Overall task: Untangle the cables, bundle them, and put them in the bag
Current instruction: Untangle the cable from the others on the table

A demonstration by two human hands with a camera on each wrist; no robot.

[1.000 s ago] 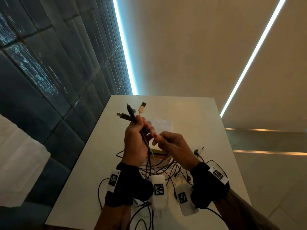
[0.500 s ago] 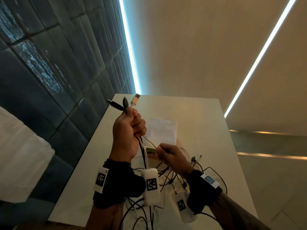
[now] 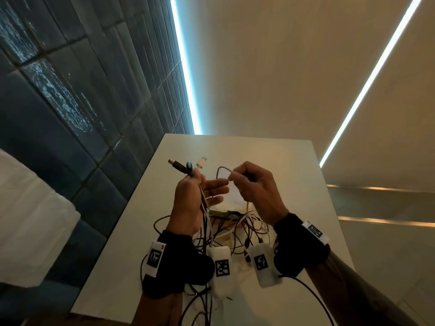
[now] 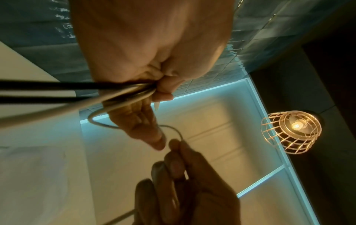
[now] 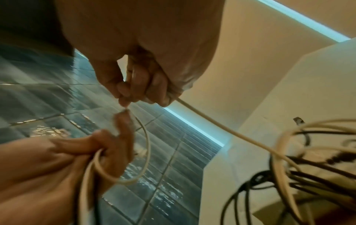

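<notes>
My left hand (image 3: 207,184) is raised over the table and clamps several cable ends under its thumb. A black USB plug (image 3: 176,164) and a white plug (image 3: 202,162) stick up above it, and its fingers (image 4: 148,130) stretch towards the right hand. My right hand (image 3: 233,177) pinches a thin white cable (image 3: 221,169) that arcs between the hands and runs down (image 5: 221,126) to the tangle of black and white cables (image 3: 237,231) below. A pale flat bag (image 3: 234,203) lies beyond the tangle, mostly hidden by my hands.
The white table (image 3: 270,156) is narrow. Its left edge runs along a blue tiled wall (image 3: 94,114) and its right edge drops to the floor. A white padded object (image 3: 28,220) sits low on the left. A wire-cage lamp (image 4: 291,130) hangs overhead.
My right hand has risen from the tangle to the level of the left, drawing up a loop of white cable. The left hand's fingers have straightened while its thumb keeps the plug ends.
</notes>
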